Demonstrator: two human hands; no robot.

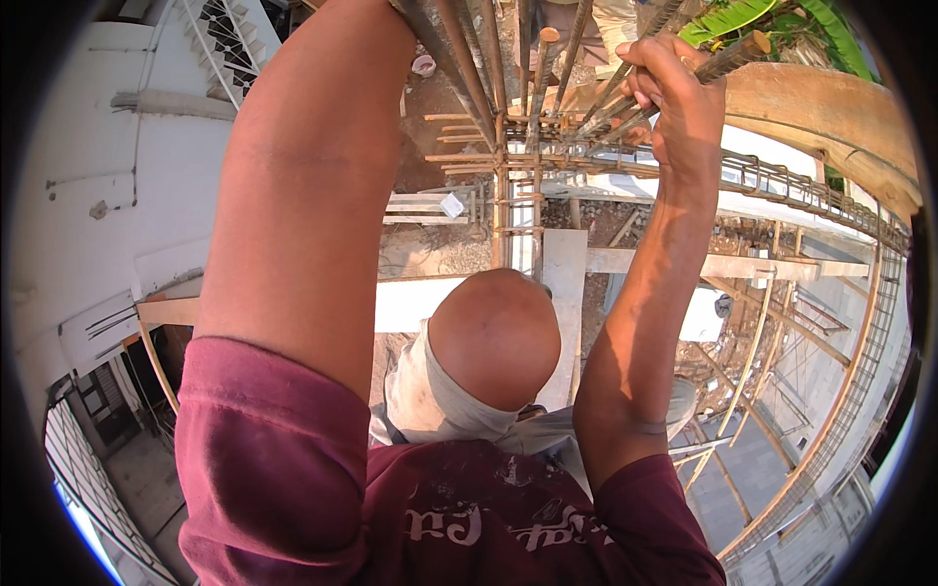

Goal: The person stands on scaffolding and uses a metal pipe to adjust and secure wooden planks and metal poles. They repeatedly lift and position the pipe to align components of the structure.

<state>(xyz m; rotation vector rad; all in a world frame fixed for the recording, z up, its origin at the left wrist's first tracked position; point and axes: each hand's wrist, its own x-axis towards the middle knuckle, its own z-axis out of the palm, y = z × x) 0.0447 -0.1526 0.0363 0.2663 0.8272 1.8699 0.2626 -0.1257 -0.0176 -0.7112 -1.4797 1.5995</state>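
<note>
My right hand (676,86) is closed around a ribbed steel rebar (731,59), whose cut end sticks out past the knuckles. My left arm (293,176) reaches up and leaves the picture at the top, so my left hand is out of sight. Several upright rebars (471,63) fan out between my arms. They rise from a column cage (502,200) bound with small ties. One shorter bar (542,73) shows its cut end near the middle. My bare knee (496,337) is bent below the cage.
A long horizontal rebar cage (791,181) curves away to the right beside a wooden board (821,103). Planks (562,283) and timber props (747,371) stand over a lower level. A white wall (88,176) is at the left; green leaves (733,20) hang at the upper right.
</note>
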